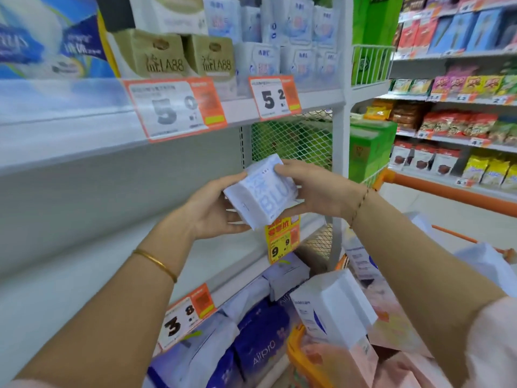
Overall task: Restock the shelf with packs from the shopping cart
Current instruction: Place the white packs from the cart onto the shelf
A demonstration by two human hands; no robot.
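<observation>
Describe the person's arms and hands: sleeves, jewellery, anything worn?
Both forearms are bare and there are no gloves. The left hand has a thin plain gold bangle on its wrist. The right hand has a finer, chain-like bracelet on its wrist. A pale pink sleeve covers the right upper arm near the bottom edge. No rings are visible.

Held pack (261,191): white, lt-blue block lettering. Shelf (84,191): pale grey-white. Price tags (173,107): white w/ orange border, black digits. One yellow tag (282,239), red lettering. Upper row: olive-green packs (156,56) w/ pale print, white packs (296,23) w/ blue + pink print, big blue-and-white pack (42,37) far left. Mesh panel (293,135): white, green showing thru. Lower row: dark-blue packs (260,340), white lettering. Cart rim (295,355): orange-yellow. Cart pack (333,312): white w/ blue print. Boxes (369,152) by the shelf end: green. Bangle (156,264): gold. Sleeve (492,345): pale pink.
</observation>
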